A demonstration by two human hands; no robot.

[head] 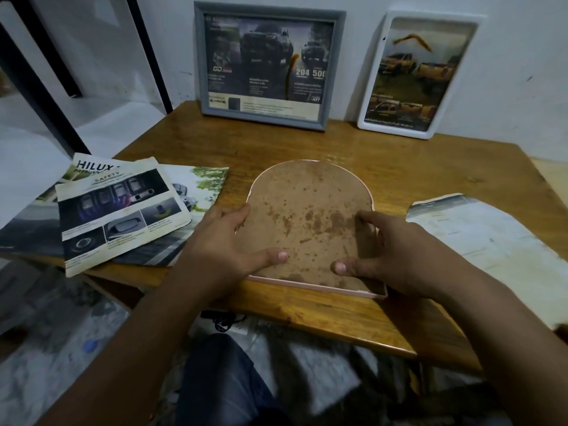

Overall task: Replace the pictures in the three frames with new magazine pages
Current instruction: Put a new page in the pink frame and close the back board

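A pink frame (316, 285) with a round top lies face down in the middle of the wooden desk (415, 167). Its brown back board (307, 210) faces up and has dark spots on it.

The left hand (227, 241) rests on the left side of the board. Its fingers curl over the left edge and its thumb lies flat on the board near the bottom. The right hand (390, 244) rests on the right side, with its fingers pressing down on the board and its thumb pointing in along the near edge. Both grips are loose and spread out, pressing on the board more than squeezing it.

Two more frames lean on the wall at the far side of the desk. The gray frame (264, 67) stands in the middle and the white frame (415, 75) stands to its right. Both show pages with trucks.

On the left of the desk lies a pile of magazine pages (123, 210). One more loose page (491, 238) lies on the right.

I think this is the third frame, and the hands are working on its back board. I cannot tell if they are taking the board out or pushing it in. If it is coming out, the fingers need to hook under an edge and lift. If it is going in, they need to push it flat all around the rim.
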